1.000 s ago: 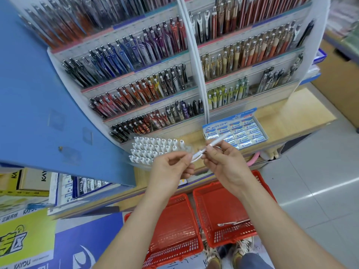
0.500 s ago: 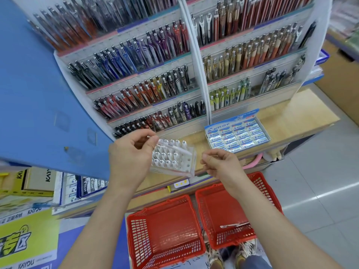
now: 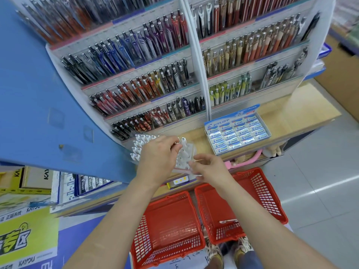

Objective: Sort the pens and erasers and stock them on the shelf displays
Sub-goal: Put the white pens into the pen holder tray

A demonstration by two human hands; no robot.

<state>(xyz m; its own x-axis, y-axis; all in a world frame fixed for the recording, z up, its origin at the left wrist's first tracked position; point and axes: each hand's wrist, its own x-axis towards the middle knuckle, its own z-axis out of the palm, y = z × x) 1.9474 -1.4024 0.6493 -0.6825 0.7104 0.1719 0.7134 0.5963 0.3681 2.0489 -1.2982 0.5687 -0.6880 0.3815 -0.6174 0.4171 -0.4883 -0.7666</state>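
Directly ahead on the bench (image 3: 281, 113), the left hand (image 3: 157, 160) pinches a white pen (image 3: 183, 144) upright over the clear rack (image 3: 184, 158), right hand (image 3: 208, 167) loosely curled just beside.

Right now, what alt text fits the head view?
Both hands work at a clear rack of white pens on a wooden shelf: the left hand grips a pen top, the right hand steadies the rack. An eraser box sits right; two red baskets below.

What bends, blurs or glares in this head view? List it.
Head view: wide-angle lens bows the white centre divider and tilted pen shelves; glare streaks the grey tiled floor; the clear plastic pen tray between both hands is slightly motion-blurred.
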